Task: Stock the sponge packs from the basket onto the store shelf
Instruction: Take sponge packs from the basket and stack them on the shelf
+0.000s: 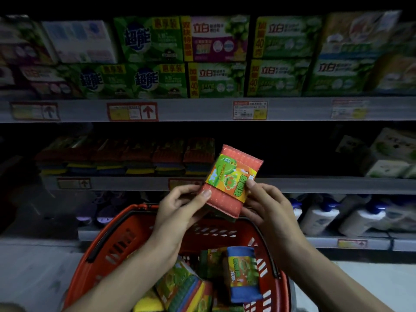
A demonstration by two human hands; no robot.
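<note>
I hold a red sponge pack (231, 176) with a green and orange label up in front of the middle shelf (315, 184). My left hand (180, 208) grips its lower left edge, thumb on the front. My right hand (267, 206) pinches its right side at the label. Below them stands a red basket (108, 246) with several more sponge packs, among them a blue one (242, 275) and a multicoloured one (182, 287). A row of sponge packs (126, 156) lines the left part of the middle shelf.
The upper shelf (202, 109) carries green and white soap boxes. White packs (391, 154) sit at the right of the middle shelf, with a dark gap between them and the sponge row. White bottles (322, 217) stand on the lowest shelf at right.
</note>
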